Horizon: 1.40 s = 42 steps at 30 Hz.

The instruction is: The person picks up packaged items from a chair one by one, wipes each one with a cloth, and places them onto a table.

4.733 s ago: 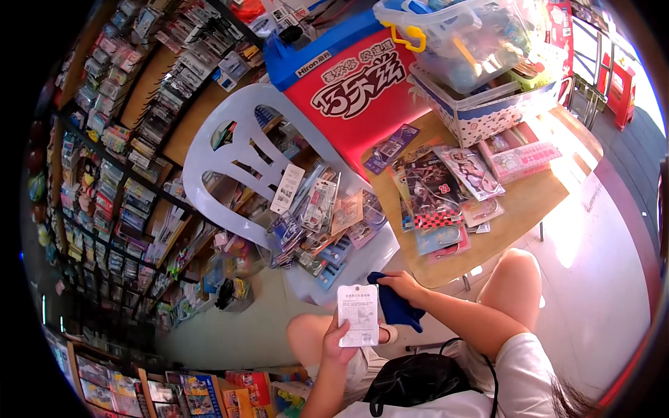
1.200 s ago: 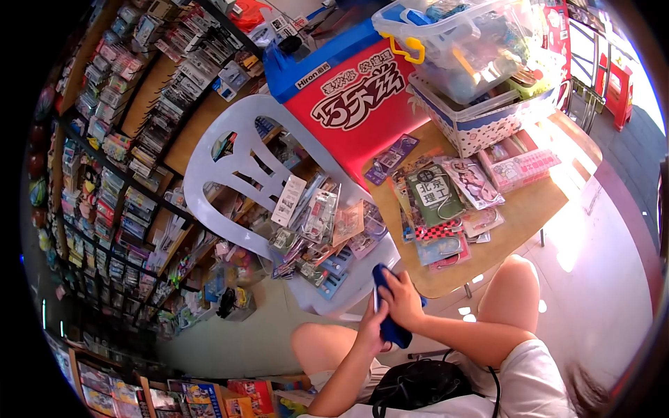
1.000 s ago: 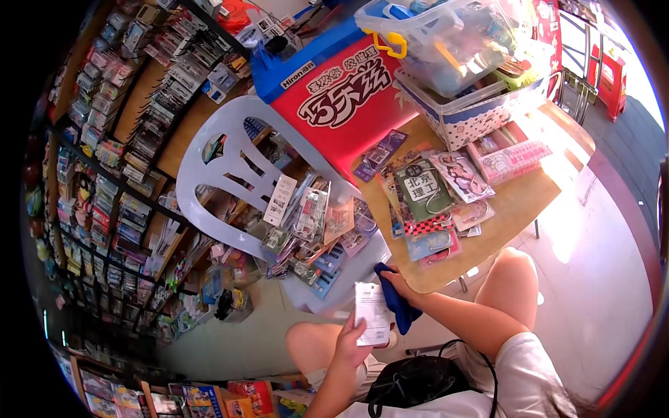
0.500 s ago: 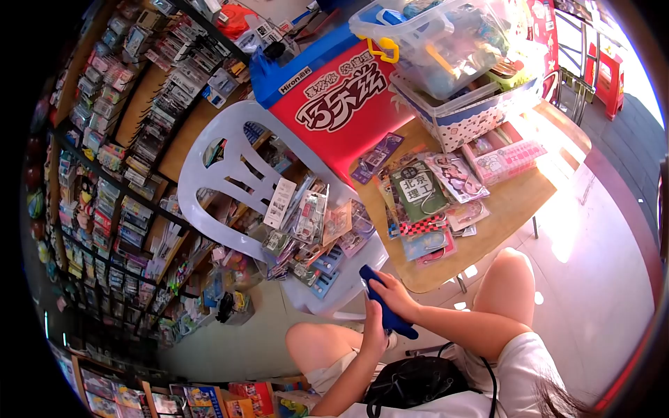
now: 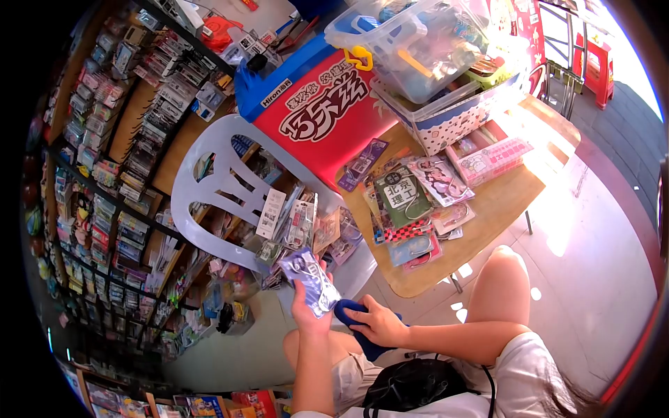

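My left hand (image 5: 311, 313) grips a flat purple packet with a white cord-like piece (image 5: 310, 281), its printed face turned up toward me. It is held over the front of the chair seat. In my right hand (image 5: 376, 322) is a bunched dark blue cloth (image 5: 368, 343), its upper end close to the packet's lower edge. Behind the packet, a pile of packaged goods (image 5: 301, 219) lies on the pale plastic chair (image 5: 209, 157). More packets, including a green one with white lettering (image 5: 402, 198), lie stacked on the wooden table (image 5: 411, 282).
On the table stand a clear plastic bin (image 5: 418, 59), a patterned box (image 5: 453, 132) beneath it and a pink box (image 5: 493, 161). A red and blue box (image 5: 313, 115) stands behind the chair. Shelves of packaged goods (image 5: 132, 174) line the left. A black bag (image 5: 418, 383) rests on my lap.
My left hand has moved left and up, away from the blue cloth, and the purple packet now shows its face. My right hand has dropped slightly with the cloth. The view has shifted a little.
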### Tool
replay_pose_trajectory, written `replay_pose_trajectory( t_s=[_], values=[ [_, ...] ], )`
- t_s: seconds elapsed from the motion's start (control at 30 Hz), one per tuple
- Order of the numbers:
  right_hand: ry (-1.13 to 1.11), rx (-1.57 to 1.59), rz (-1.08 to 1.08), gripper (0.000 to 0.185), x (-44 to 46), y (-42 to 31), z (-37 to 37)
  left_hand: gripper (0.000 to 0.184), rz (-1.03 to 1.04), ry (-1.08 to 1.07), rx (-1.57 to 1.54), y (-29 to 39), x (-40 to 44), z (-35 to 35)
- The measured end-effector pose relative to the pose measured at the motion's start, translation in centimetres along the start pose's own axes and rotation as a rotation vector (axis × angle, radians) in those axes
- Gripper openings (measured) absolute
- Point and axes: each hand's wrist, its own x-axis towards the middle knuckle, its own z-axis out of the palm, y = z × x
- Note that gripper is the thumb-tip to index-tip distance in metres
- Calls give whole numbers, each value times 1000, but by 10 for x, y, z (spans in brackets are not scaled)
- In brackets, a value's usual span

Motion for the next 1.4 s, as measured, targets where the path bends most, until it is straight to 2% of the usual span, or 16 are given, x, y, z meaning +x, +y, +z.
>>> replay_pose_trajectory(
  t_s=[0.07, 0.1, 0.17, 0.27, 0.33, 0.4, 0.43, 0.53, 0.67, 0.8, 0.9, 1.0, 1.1, 1.2, 1.3, 1.4],
  values=[
    [-44, -100, 106, 34, -7, 14, 9, 45, -75, -67, -88, 18, 6, 15],
    [-58, -112, 163, 34, -11, 19, 14, 40, -73, 23, -100, 20, 8, 32],
    [-95, -105, 255, 34, -12, 24, 21, 40, -138, -17, -19, 16, 21, 59],
    [-110, -131, 248, 34, -6, 26, 21, 36, -207, -135, 44, -4, 52, 98],
    [-124, -146, 277, 35, -4, 26, 17, 32, -123, -232, 106, -28, 81, 121],
    [-115, -151, 297, 35, -2, 28, 13, 35, -98, -29, 451, -40, 93, 133],
    [-102, -144, 303, 35, -2, 29, 13, 33, 17, -135, 555, -46, 108, 125],
    [-87, -119, 301, 35, 2, 30, 12, 34, 65, -14, 700, -50, 113, 99],
    [-150, -136, 332, 35, 3, 27, 14, 37, 278, 45, 1013, -33, 117, 33],
    [-164, -130, 325, 35, 2, 25, 15, 39, 674, 167, 1574, 3, 135, -66],
    [-184, -151, 345, 35, 0, 27, 17, 50, 468, 421, 1786, 31, 148, -148],
    [-193, -167, 348, 35, -2, 31, 18, 61, 131, 723, 1775, 53, 155, -181],
    [-199, -167, 353, 35, -2, 33, 19, 73, 35, 755, 1874, 60, 169, -193],
    [-210, -172, 352, 34, 1, 36, 20, 80, 74, 643, 1975, 51, 188, -190],
    [-207, -174, 350, 34, 5, 40, 19, 81, 8, 649, 1960, 42, 202, -180],
    [-208, -176, 374, 35, 14, 39, 18, 72, -58, 732, 1881, 45, 221, -196]
  ],
)
